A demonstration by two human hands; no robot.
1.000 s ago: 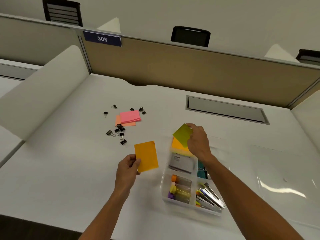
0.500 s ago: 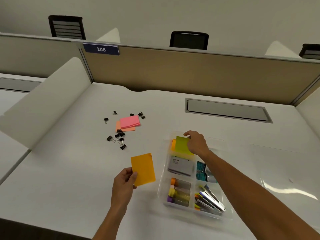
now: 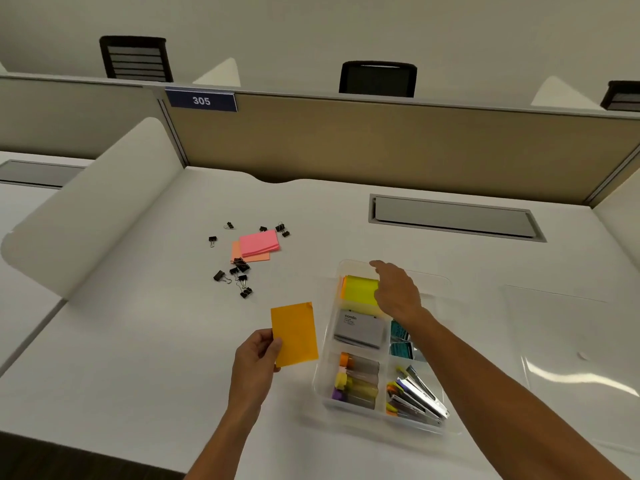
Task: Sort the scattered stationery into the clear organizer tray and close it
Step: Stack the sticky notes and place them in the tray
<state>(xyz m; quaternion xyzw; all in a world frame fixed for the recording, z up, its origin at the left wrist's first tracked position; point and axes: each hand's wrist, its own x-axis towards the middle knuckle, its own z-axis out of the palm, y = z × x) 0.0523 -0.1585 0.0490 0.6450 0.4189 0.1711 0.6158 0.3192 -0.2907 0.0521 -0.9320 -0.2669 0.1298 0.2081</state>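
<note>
Mid-sorting: the right hand [image 3: 396, 294] seats the yellow pad [image 3: 360, 289] in the tray's [image 3: 446, 432] far cell, its grip hidden, so the orange pad [image 3: 294, 334] pinched in the left hand [image 3: 256, 358] likely goes next.

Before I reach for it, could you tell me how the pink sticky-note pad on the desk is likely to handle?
The pink sticky-note pad looks thin and flat, so probably light and slightly bendy. It lies askew on an orange pad, so it may slide off if pushed. Its low profile suggests it won't roll or tip.
</note>
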